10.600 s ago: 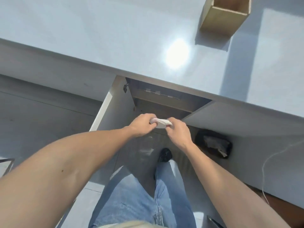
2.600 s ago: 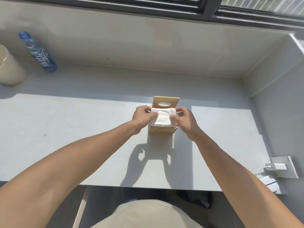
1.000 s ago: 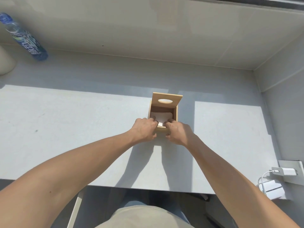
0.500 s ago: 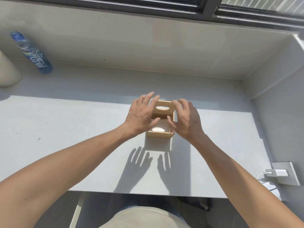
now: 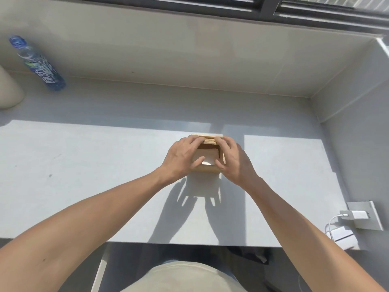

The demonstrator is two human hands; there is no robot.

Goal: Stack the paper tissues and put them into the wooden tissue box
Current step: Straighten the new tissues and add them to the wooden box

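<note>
The wooden tissue box (image 5: 207, 168) stands near the middle of the grey desk (image 5: 84, 175). White paper tissues (image 5: 205, 158) lie inside it, seen through the open top. The box's hinged wooden lid (image 5: 210, 140) is tipped partway down over the opening. My left hand (image 5: 183, 157) holds the lid and the box's left side, fingers on the lid's edge. My right hand (image 5: 233, 160) does the same on the right side. Both thumbs reach in over the front of the opening.
A blue water bottle (image 5: 37, 64) stands at the back left beside a cream cylinder (image 5: 9, 89). A wall socket with a white charger (image 5: 357, 214) and cable is at the right edge. The wall and window frame rise behind the desk.
The tissues went down into the box and my hands let go of them. Both hands then rose to the upright lid and are now tipping it down over the opening.
</note>
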